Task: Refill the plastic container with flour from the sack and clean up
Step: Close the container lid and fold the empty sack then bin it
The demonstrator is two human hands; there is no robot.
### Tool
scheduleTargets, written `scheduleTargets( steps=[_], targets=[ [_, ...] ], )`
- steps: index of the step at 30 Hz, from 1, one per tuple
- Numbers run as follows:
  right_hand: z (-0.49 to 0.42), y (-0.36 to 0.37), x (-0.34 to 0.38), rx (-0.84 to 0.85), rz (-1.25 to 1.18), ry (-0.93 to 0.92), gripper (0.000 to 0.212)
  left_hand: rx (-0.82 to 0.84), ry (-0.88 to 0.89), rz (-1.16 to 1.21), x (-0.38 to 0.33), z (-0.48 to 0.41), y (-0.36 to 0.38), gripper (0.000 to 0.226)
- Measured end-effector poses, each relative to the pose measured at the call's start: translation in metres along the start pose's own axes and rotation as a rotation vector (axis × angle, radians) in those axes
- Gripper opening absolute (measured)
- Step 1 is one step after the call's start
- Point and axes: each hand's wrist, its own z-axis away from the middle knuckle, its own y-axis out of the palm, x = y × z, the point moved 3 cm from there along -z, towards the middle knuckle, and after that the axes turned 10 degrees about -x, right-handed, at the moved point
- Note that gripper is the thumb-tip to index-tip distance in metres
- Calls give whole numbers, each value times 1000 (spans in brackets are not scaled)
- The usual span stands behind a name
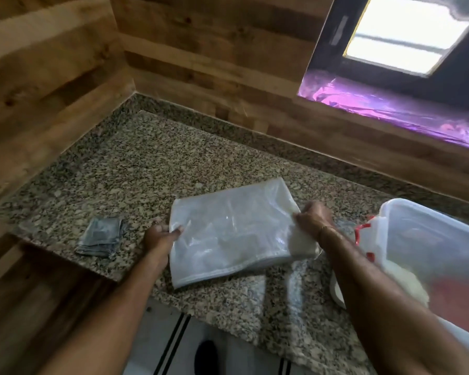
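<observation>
A flattened whitish sack [236,234] lies folded on the granite counter [152,169], with a clear plastic liner showing on top. My left hand [160,236] pinches its left edge. My right hand [313,219] grips the sack's right end, where a lump of flour seems to sit inside. At the right edge stands the clear plastic container [428,244] with white flour [406,285] in its bottom. A red-and-white lid or clip [364,239] shows beside the container, partly hidden behind my right forearm.
A folded grey-blue cloth [100,236] lies on the counter left of the sack. Wooden walls close the counter at the back and left. A window [406,36] is at the upper right. The counter's front edge runs below my arms, with tiled floor beneath.
</observation>
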Motion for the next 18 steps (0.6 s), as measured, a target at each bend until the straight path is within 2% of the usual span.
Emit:
scheduleTargets(
  steps=[4,11,14,18],
  targets=[
    [14,26,-24,6,11,98,32,-29,38,-100,13,-16,3,29],
    [25,43,-38,78,119,56,41,-35,126,-229,13,-14,13,36],
    [27,42,-38,74,119,23,45,-73,199,-285,5,-4,19,48],
    [35,30,-17,-26,56,-139,48,-173,357,-511,-19,16,30,74]
  ],
)
